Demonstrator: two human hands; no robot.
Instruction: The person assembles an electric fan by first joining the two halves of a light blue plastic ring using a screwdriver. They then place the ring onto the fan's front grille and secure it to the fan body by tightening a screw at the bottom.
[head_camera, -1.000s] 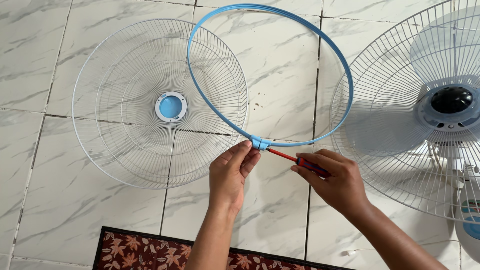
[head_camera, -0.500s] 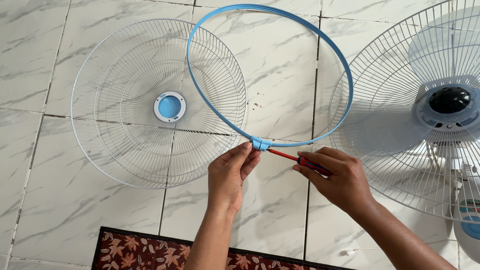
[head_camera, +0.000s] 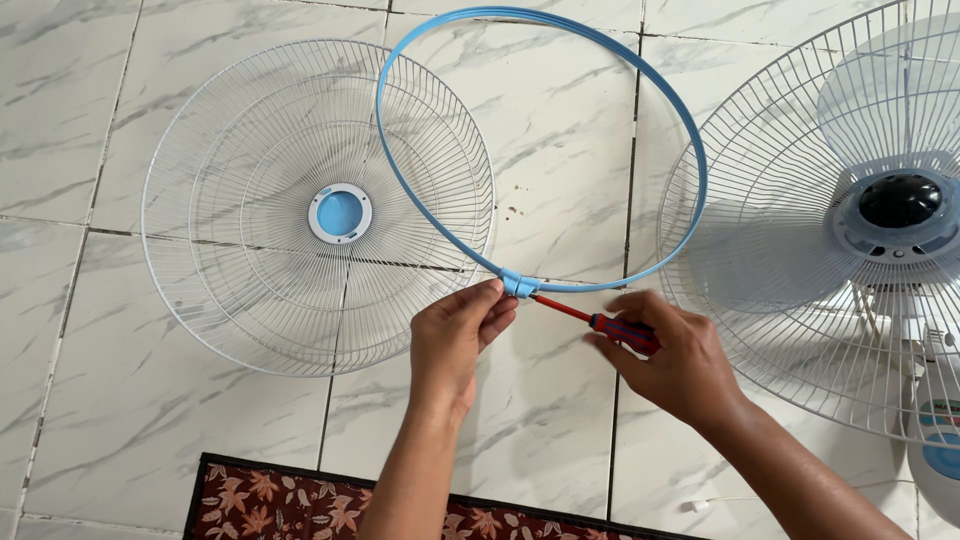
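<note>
A white wire fan guard (head_camera: 250, 210) is laid flat on the marbled tile floor (head_camera: 560, 130), to the left. A thin blue plastic ring (head_camera: 690, 130) is held between it and the fan body with its rear wire guard (head_camera: 800, 260) on the right, overlapping both. A patterned floral rug (head_camera: 290, 500) is spread at the near edge.

The scene is viewed by a single head-worn camera, aimed steeply down at the tiled floor (head_camera: 560, 130) from close above. The left hand (head_camera: 455, 345) and right hand (head_camera: 675, 365) are framed low-centre, a patterned rug (head_camera: 290, 500) seen nearer the wearer.
</note>
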